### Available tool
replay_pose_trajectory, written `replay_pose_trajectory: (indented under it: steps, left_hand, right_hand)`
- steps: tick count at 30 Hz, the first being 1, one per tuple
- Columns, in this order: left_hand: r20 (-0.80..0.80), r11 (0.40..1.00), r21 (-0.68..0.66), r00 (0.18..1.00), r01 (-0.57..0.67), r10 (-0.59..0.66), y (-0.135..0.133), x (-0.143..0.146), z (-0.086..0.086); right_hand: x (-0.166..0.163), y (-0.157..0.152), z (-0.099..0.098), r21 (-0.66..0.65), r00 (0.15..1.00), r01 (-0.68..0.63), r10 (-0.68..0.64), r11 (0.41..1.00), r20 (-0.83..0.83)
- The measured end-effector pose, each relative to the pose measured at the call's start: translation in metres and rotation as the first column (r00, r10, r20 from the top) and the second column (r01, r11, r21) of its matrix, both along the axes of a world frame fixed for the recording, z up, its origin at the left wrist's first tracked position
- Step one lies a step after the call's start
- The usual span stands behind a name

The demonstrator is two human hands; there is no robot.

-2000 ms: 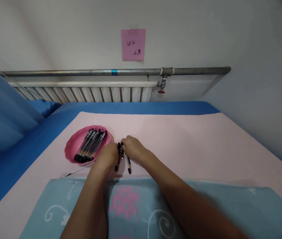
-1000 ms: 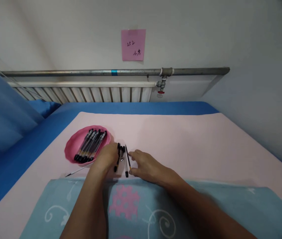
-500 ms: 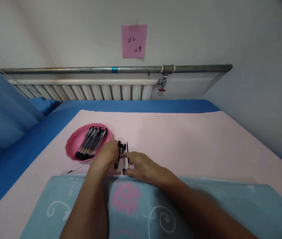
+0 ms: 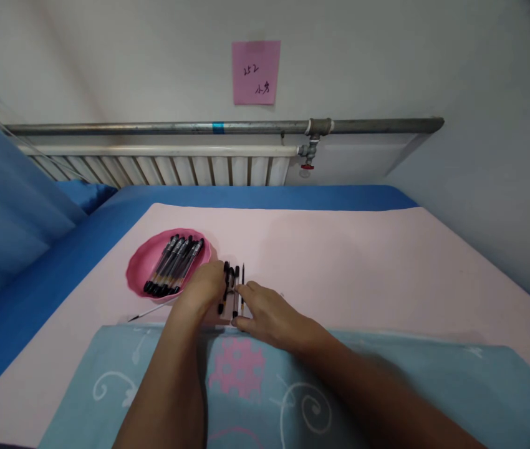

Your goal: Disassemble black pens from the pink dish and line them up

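Several black-ended pens (image 4: 171, 265) lay together in the pink bowl (image 4: 138, 268), at the left, just as they had lain two seconds earlier. Below the bowl, a thin white stick (image 4: 153, 308) with a dark tip rested on the pink cloth (image 4: 340, 268), and its other end went behind my left arm. My left hand (image 4: 207, 284) also stayed in its place, curled beside a dark pen (image 4: 224, 292); whether it gripped this pen I could not tell, because the fingertips were hidden. Next to the right came a short dark piece (image 4: 231, 274), too small to make out well, then a clear pen (image 4: 236, 299), then a thin dark stick (image 4: 243, 274). One second before, these last two were leaning; now they lay nearly straight and side by side. My right hand (image 4: 269, 312) had left the far ends of the pens and was now at their right side, open, with the thumb and forefinger spread, close by the clear pen. In my judgement, this made the row more even, and each piece became easier to reach separately.
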State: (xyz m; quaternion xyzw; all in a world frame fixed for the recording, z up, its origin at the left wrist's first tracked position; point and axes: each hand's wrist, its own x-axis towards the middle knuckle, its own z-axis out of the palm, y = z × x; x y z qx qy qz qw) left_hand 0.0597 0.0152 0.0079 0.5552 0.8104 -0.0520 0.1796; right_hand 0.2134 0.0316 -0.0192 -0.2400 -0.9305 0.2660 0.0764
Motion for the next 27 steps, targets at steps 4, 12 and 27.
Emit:
replay_pose_trajectory:
  steps: [4, 12, 27]
  left_hand:
    - [0.014, 1.0, 0.013, 1.0, 0.011, -0.011, 0.0, 0.001, 0.002]
    - [0.025, 1.0, 0.005, 0.999, 0.024, -0.024, 0.001, 0.001, 0.002]
    - [-0.02, 0.999, 0.026, 1.0, 0.023, -0.022, 0.002, 0.0, -0.002]
  right_hand:
    - [0.0, 0.001, -0.003, 0.005, 1.0, 0.002, -0.002, 1.0, 0.0]
    - [0.002, 0.007, -0.001, -0.042, 0.998, 0.049, -0.051, 0.998, -0.048]
    - [0.002, 0.016, -0.005, 0.002, 0.998, 0.057, -0.057, 0.998, -0.018]
